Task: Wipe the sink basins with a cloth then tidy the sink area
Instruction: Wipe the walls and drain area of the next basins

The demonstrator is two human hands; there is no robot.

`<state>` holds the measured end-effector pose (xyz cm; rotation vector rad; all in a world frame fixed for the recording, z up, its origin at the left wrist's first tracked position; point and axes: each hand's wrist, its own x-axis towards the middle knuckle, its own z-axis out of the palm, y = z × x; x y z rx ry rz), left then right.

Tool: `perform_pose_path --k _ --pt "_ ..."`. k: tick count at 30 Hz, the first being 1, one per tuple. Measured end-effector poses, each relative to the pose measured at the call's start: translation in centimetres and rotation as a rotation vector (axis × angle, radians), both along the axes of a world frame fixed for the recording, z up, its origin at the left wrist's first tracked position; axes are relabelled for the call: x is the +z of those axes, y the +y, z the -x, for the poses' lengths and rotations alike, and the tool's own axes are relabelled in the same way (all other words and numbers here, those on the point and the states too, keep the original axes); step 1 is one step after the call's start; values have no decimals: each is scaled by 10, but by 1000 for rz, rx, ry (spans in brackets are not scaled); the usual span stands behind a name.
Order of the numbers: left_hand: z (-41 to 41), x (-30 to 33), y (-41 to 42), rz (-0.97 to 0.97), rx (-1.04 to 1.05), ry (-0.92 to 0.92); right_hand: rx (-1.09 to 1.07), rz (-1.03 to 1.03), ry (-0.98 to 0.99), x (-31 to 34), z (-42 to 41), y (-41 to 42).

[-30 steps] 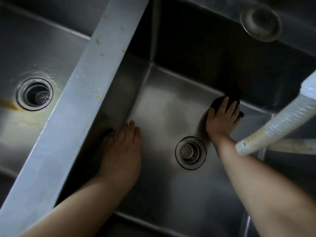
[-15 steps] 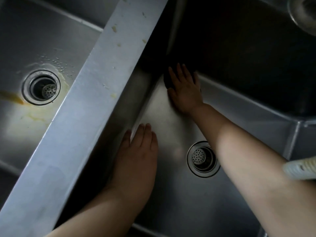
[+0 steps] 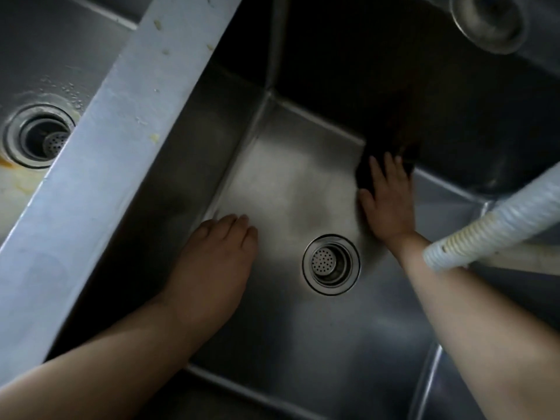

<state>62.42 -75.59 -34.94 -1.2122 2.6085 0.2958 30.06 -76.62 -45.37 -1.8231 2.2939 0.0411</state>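
Head view: looking down into a steel double sink, both forearms reaching in.
Right basin [image 3: 303, 344]: fills most of the frame; floor dull and smeared around the middle, so wiping seems only partly done.
Left basin [image 3: 27, 71]: at the left edge, with yellowish stains and droplets near its own drain; looks not yet wiped.
Divider [image 3: 100, 140]: broad rim between the basins, dotted with pale crumbs, probably left for the tidying stage.
Hose [image 3: 497, 219]: ribbed white tube entering from the right, its open end just above the right forearm; clear of the wiping path.
Left hand [image 3: 212, 262]: flat on the basin floor beside the divider wall, fingers straight and pressed together, holding nothing; likely planted there as a prop while leaning in.
Right hand [image 3: 388, 201]: palm down, fingers spread, pressing the cloth against the floor where it meets the back wall; wrist bent back, forearm angled in from lower right.
Drain [image 3: 331, 264]: perforated strainer between the two hands, uncovered.
Cloth [image 3: 363, 174]: dark, mostly under the right fingers, at the back edge of the right basin; outline hard to tell from shadow.
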Motion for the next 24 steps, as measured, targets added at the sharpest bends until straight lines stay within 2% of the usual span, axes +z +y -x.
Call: perform_pose_path --k 6,8,11,16,20,24 --pt "2 12 -4 52 -18 68 -437 -56 51 11 31 99" --pt "4 23 -6 35 -20 56 -484 -78 45 12 20 131" --pt "5 47 -6 42 -70 123 -396 -133 50 15 -9 180" --pt "-17 91 -10 205 -143 206 -163 -191 44 14 -60 242" --pt "-53 115 -13 319 -148 309 122 -188 34 19 -99 249" --pt "-81 120 -12 363 -65 314 246 -144 -20 16 -133 230"
